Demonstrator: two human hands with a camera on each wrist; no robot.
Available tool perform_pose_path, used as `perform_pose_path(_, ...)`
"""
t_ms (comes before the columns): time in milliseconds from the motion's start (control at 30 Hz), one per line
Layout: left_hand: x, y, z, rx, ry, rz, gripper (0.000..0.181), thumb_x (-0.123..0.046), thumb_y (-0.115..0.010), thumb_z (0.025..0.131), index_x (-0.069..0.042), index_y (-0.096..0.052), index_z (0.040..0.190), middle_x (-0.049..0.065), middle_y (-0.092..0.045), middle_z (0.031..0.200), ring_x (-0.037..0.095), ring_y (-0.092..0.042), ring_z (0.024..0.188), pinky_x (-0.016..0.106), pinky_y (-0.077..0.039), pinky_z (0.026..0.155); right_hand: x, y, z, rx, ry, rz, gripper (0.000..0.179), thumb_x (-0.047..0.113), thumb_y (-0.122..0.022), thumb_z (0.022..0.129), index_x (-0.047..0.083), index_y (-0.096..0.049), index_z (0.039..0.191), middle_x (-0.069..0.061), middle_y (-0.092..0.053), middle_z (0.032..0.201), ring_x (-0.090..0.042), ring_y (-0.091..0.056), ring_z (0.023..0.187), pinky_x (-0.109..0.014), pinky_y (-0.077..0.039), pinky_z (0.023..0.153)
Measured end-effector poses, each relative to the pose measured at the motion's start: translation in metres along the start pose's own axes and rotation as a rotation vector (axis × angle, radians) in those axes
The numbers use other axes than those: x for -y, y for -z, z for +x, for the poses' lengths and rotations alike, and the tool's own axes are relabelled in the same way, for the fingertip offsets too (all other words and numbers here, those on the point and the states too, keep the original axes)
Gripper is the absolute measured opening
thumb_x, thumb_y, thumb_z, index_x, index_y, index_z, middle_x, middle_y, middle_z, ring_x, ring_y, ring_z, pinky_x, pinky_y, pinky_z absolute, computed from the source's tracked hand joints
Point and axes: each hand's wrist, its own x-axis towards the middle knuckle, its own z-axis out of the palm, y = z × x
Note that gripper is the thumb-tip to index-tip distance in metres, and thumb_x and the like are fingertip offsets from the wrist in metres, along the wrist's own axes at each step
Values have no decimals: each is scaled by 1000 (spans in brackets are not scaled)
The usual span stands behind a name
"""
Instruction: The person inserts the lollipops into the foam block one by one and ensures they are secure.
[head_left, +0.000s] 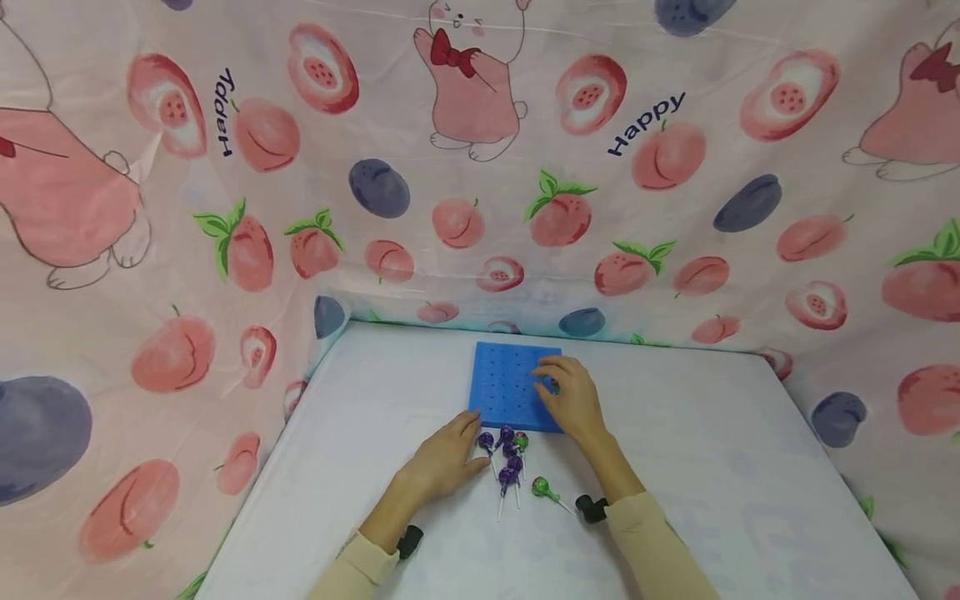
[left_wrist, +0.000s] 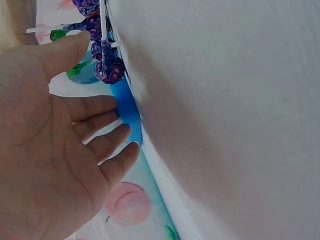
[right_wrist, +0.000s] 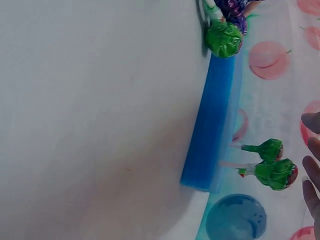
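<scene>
A blue foam board (head_left: pixel 502 379) with rows of small holes lies on the table. Two green-wrapped lollipops (right_wrist: pixel 276 174) stand in it by their sticks at its right side, as the right wrist view shows. My right hand (head_left: pixel 576 398) hovers over that side, fingers bent and apart from the candy heads. My left hand (head_left: pixel 442 458) has its fingers spread, the fingertips at the board's near left corner. Between thumb and board lies a cluster of purple-wrapped lollipops (head_left: pixel 507 477) with a green-and-red one (head_left: pixel 522 442) among them.
A single green lollipop (head_left: pixel 542 487) lies apart, close to the right wrist's black camera (head_left: pixel 591 508). Another black camera (head_left: pixel 409 542) sits on the left wrist. Fruit-patterned cloth (head_left: pixel 465 183) walls in the white table (head_left: pixel 690 442) at the back and sides.
</scene>
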Motion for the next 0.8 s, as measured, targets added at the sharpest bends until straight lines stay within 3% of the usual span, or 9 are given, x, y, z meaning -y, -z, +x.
perform_pose_path(300,0,0,0,-4,3,-3,76,-47,-63,104,4,-42,156,17,-35,166,33,-38,151,45,-38,121,17,10,-8,-11,-14,11,19,4,-89,82,8,-82,99,-6,-76,113,-27,-67,107,-44,-58,93)
perform_pose_path(533,0,0,1,-6,9,-8,76,-48,-62,104,3,-41,157,17,-35,166,33,-37,152,45,-37,122,34,19,-19,31,-33,13,12,5,-86,84,11,-81,94,-2,-77,91,-12,-68,71,-30,-59,62)
perform_pose_path(800,1,-1,1,-11,-4,1,77,-48,-63,104,4,-41,156,18,-35,166,33,-38,151,44,-38,121,40,20,-31,121,-111,43,12,6,-86,85,12,-81,94,-1,-77,91,-10,-69,72,-28,-60,65)
